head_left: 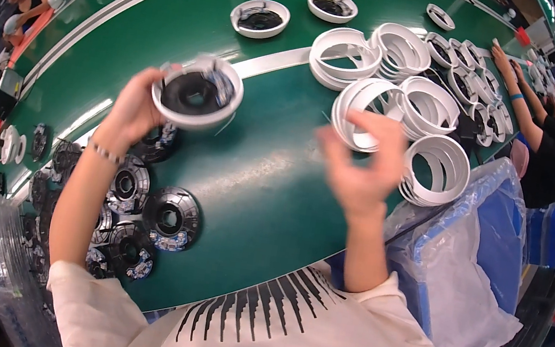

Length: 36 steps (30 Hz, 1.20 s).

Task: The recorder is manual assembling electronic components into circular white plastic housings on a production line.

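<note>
My left hand grips the rim of a white round housing, raised and slightly tilted over the green worktable. Inside the housing sits a black disc with a hole in its middle, and some wires show at the far rim. My right hand, blurred by motion, is in front of the stacked white rings. Its thumb and forefinger are apart, with nothing seen between them. Below my left hand lie several black disc assemblies with small circuit boards.
More stacked white rings stand at the right, beside a blue crate lined with clear plastic. Two filled white housings rest on the green belt beyond the metal strip. A co-worker reaches toward the belt at the far right.
</note>
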Each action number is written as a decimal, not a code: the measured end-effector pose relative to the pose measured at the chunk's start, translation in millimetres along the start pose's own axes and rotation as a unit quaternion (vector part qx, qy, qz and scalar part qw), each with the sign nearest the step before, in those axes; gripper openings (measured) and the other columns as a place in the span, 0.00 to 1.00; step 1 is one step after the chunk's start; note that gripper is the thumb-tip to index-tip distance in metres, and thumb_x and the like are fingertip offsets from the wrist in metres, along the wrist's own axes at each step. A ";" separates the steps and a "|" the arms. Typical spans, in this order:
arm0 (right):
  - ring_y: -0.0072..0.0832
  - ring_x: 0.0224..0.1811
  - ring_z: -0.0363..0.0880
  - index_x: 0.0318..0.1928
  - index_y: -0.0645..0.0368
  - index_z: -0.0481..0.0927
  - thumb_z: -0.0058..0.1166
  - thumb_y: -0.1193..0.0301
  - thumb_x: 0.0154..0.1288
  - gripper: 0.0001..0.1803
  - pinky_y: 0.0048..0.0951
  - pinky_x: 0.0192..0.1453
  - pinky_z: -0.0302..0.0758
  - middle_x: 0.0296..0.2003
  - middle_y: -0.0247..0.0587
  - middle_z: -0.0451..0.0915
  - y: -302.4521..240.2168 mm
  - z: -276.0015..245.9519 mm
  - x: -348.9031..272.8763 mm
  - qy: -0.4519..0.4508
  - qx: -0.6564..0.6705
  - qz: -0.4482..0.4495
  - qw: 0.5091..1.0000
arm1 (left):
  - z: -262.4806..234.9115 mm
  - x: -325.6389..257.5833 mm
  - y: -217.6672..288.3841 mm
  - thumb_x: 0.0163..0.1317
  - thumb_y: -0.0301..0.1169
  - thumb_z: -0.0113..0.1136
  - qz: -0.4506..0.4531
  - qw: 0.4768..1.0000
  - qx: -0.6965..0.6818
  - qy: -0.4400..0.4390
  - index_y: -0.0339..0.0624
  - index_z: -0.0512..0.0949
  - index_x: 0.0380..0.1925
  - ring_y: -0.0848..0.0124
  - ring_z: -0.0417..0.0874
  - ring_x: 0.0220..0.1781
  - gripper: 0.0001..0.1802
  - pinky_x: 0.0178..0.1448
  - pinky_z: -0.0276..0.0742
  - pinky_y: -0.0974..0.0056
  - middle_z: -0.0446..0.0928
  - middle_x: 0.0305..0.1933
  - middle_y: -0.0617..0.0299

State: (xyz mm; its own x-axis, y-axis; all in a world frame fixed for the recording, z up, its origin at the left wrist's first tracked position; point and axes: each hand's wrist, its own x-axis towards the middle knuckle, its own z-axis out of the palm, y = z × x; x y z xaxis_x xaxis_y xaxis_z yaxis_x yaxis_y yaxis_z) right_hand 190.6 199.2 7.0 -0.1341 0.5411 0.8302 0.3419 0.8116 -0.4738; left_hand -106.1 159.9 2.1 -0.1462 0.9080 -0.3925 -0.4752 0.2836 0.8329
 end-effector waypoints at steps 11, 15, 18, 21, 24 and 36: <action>0.28 0.19 0.71 0.24 0.64 0.74 0.53 0.74 0.50 0.06 0.25 0.26 0.67 0.21 0.41 0.75 63.7 -9.1 -17.9 -0.075 -0.168 0.161 0.970 | -117.5 110.2 7.4 0.58 0.39 0.45 0.138 0.953 0.002 0.271 0.28 0.53 0.52 0.51 0.64 0.55 0.29 0.57 0.57 0.44 0.60 0.54 0.42; 0.30 0.24 0.75 0.27 0.65 0.75 0.53 0.81 0.48 0.03 0.23 0.28 0.69 0.25 0.43 0.77 30.8 -23.6 -18.5 -0.010 -0.129 0.076 0.989 | -116.9 59.7 2.0 0.49 0.40 0.56 0.215 0.739 0.539 0.341 0.32 0.59 0.52 0.54 0.65 0.55 0.34 0.59 0.59 0.62 0.63 0.53 0.43; 0.33 0.27 0.77 0.28 0.65 0.74 0.54 0.81 0.48 0.04 0.25 0.30 0.73 0.27 0.43 0.78 1.8 -23.2 -30.9 -0.071 -0.097 -0.066 0.991 | -101.1 -12.9 -3.1 0.46 0.39 0.58 0.246 0.660 0.676 0.216 0.37 0.63 0.50 0.54 0.69 0.51 0.32 0.60 0.56 0.54 0.69 0.49 0.48; 0.35 0.27 0.77 0.28 0.64 0.74 0.56 0.79 0.45 0.07 0.28 0.30 0.74 0.28 0.41 0.78 -13.7 -10.9 -48.4 -0.222 0.024 -0.087 0.971 | -71.0 -32.1 -12.6 0.45 0.39 0.59 0.048 0.607 0.769 0.193 0.42 0.65 0.49 0.58 0.72 0.49 0.29 0.57 0.47 0.38 0.74 0.43 0.53; 0.36 0.29 0.76 0.28 0.63 0.74 0.57 0.77 0.42 0.09 0.30 0.35 0.72 0.28 0.40 0.77 -4.0 -4.5 -68.5 -0.363 0.036 -0.064 0.929 | -81.5 -20.3 -26.5 0.43 0.36 0.62 0.127 0.615 0.755 0.189 0.43 0.66 0.47 0.57 0.74 0.44 0.28 0.56 0.51 0.40 0.75 0.39 0.55; 0.53 0.62 0.43 0.59 0.61 0.50 0.65 0.49 0.27 0.59 0.53 0.61 0.45 0.59 0.58 0.46 -4.0 22.7 -46.2 -0.532 -0.151 0.075 0.830 | -30.7 -55.0 -21.0 0.47 0.28 0.57 0.260 0.778 0.522 0.234 0.34 0.70 0.32 0.58 0.76 0.38 0.12 0.44 0.69 0.63 0.74 0.33 0.49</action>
State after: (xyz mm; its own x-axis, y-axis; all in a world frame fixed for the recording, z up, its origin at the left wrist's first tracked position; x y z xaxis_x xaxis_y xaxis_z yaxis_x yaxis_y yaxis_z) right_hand 174.3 176.0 -36.2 -0.7601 0.6487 -0.0368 0.6239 0.7129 -0.3201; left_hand -114.8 94.6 -5.7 -0.4993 0.8410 0.2084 0.6817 0.2329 0.6936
